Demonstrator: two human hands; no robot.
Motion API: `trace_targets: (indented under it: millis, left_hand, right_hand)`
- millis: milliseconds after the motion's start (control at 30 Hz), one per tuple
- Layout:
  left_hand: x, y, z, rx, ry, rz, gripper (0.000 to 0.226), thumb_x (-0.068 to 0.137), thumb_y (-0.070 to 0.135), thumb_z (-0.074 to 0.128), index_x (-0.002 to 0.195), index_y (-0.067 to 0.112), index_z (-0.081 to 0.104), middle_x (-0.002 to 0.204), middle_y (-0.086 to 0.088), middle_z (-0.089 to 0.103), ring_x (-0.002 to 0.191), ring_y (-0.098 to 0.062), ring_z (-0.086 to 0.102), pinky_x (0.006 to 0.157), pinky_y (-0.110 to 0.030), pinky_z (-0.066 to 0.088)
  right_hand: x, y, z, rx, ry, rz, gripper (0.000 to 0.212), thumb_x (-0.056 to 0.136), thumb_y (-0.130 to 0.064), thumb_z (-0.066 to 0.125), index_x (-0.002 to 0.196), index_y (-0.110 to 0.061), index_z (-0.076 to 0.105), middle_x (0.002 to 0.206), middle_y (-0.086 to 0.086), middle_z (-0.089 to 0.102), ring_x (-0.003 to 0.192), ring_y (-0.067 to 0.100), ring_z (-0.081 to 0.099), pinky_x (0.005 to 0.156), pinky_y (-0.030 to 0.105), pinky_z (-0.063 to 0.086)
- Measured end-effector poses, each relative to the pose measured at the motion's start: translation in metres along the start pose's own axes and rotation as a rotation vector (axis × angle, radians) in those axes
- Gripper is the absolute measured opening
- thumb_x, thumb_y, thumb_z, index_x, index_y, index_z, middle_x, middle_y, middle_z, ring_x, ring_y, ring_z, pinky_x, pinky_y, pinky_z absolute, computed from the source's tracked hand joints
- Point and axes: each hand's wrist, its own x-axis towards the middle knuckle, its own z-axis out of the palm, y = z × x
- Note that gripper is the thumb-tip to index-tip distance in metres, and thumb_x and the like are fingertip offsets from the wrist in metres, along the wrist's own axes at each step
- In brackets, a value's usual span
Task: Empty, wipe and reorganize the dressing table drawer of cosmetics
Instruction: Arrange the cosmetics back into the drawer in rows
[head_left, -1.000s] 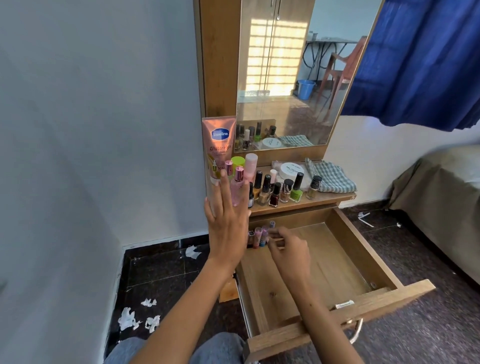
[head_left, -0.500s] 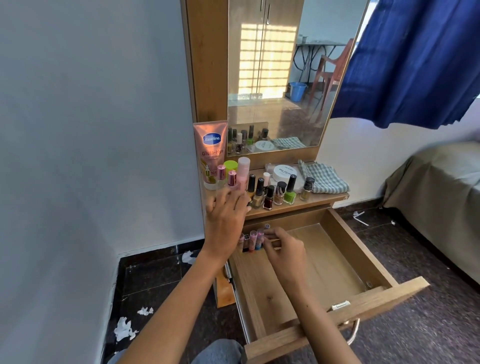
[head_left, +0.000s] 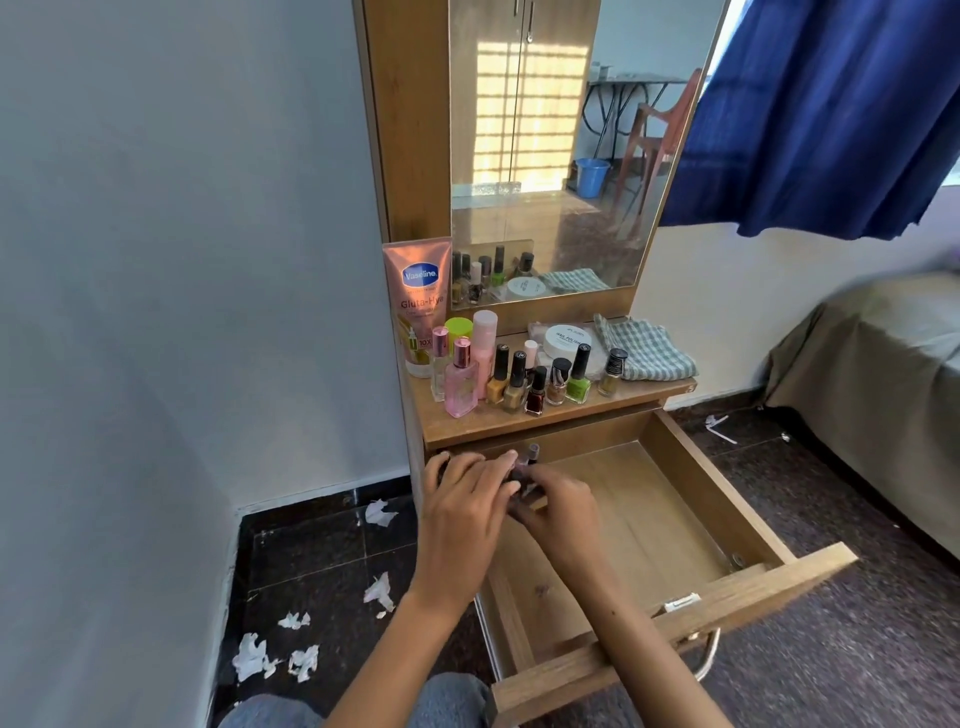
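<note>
Compared with half a second earlier, the left hand (head_left: 462, 512) has dropped from the tabletop edge into the back left corner of the open drawer (head_left: 691, 525), where it meets the right hand (head_left: 558, 506). The left hand's fingers are spread and laid over the small lip tubes (head_left: 525, 470) standing there. The right hand's fingers curl round the tubes from the near side. The hands hide most of the tubes, so they cannot be counted.

On the dressing table top (head_left: 550, 415) stand:
- one Vaseline tube (head_left: 418, 301), upside down on its cap;
- two pink perfume bottles (head_left: 460, 384);
- six nail polish bottles (head_left: 579, 376) in a row;
- one white jar (head_left: 569, 340);
- one checked cloth (head_left: 644, 348), just right of the jar.

Six scraps of white tissue (head_left: 252, 657) lie on the dark floor (head_left: 311, 551).
</note>
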Motion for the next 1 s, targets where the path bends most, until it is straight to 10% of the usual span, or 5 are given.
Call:
trace_targets:
  millis: [333,833,1000]
  left_hand:
    - [-0.050,-0.022,0.008,0.189,-0.339,-0.205,0.035,0.089,0.022,0.063,0.124,0.017,0.062,0.132,0.001,0.057,0.124,-0.021,0.052,0.097,-0.048,0.045]
    - [-0.028,-0.017,0.000,0.149,-0.490,-0.163,0.044,0.103,0.027,0.031,0.145,0.020,0.034,0.154,0.004,0.026,0.144,-0.012,0.015,0.115,-0.036,0.002]
    - [-0.021,-0.013,-0.002,0.229,-0.544,-0.178,0.045,0.103,0.028,0.028,0.147,0.019,0.029,0.155,0.002,0.023,0.144,-0.017,0.014,0.115,-0.040,0.001]
  right_hand:
    - [0.016,0.000,0.024,-0.306,-0.408,0.247,0.025,0.082,-0.015,0.071,0.108,-0.012,0.070,0.108,0.009,0.070,0.099,0.025,0.066,0.078,0.030,0.052]
    - [0.026,0.003,0.029,-0.080,-0.366,0.358,0.020,0.078,0.000,0.071,0.098,-0.003,0.074,0.097,0.012,0.073,0.091,0.018,0.069,0.057,0.001,0.039]
    - [0.021,-0.006,-0.006,-0.009,-0.193,0.288,0.013,0.082,-0.003,0.070,0.094,-0.008,0.074,0.090,0.006,0.073,0.079,0.011,0.065,0.075,0.020,0.054]
